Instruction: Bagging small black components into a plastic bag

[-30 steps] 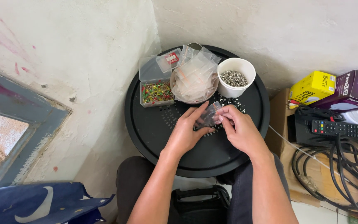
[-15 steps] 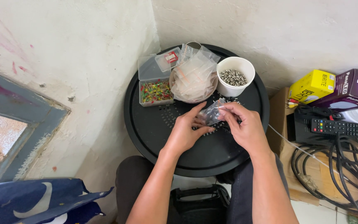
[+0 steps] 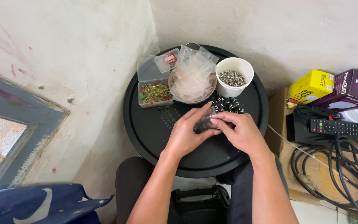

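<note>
On the round tray (image 3: pixel 146 124), the white cup (image 3: pixel 234 76) holds small metal parts (image 3: pixel 231 77).

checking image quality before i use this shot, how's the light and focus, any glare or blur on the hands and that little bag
Head view: soft, even daylight, no hard shadows; the black round tray shows only faint sheen. Left hand and right hand are sharp; the small clear bag between them is glossy and hard to read. Slight wide-angle bending at the edges.

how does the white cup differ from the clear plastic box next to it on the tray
The white cup is round and opaque; the clear plastic box is rectangular and see-through. The cup holds grey metallic bits; the box holds red, yellow and green ones. Both stand open on the black round tray.
</note>
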